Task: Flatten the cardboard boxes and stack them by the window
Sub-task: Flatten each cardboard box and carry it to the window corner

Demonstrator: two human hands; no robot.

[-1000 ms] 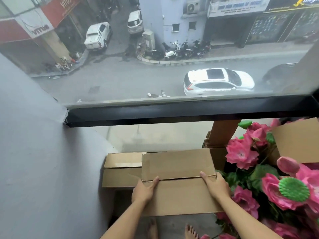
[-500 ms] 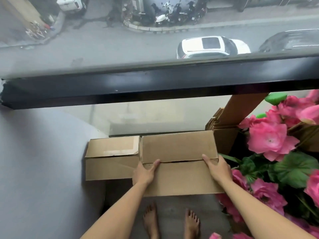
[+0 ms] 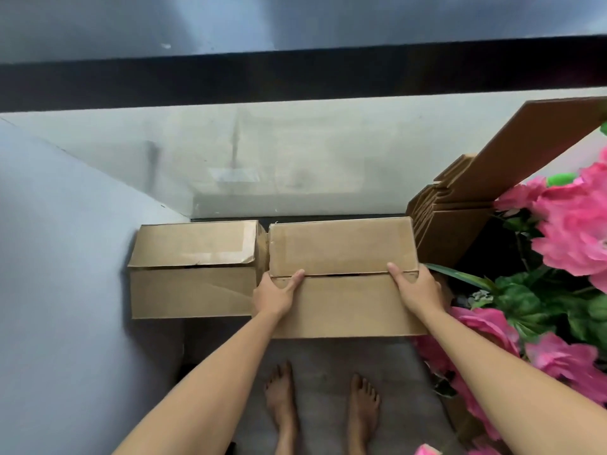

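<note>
A brown cardboard box (image 3: 345, 284) stands on the floor against the low window glass (image 3: 262, 159). My left hand (image 3: 274, 295) grips its near left corner, thumb on the top flap. At the right corner my right hand (image 3: 418, 287) grips it the same way. A second closed cardboard box (image 3: 193, 270) sits beside it on the left, touching it and the wall. Several flattened cardboard pieces (image 3: 460, 205) lean upright at the right, by the glass.
A grey wall (image 3: 65, 257) closes the left side. Pink artificial flowers (image 3: 565, 244) with green leaves crowd the right. A black window bar (image 3: 295, 80) runs across above. My bare feet (image 3: 322, 408) stand on the grey floor just behind the box.
The view has tilted downward, so the street is out of sight. The box I hold has moved lower and closer to the glass, beside the left box. Both hands keep their grip.
</note>
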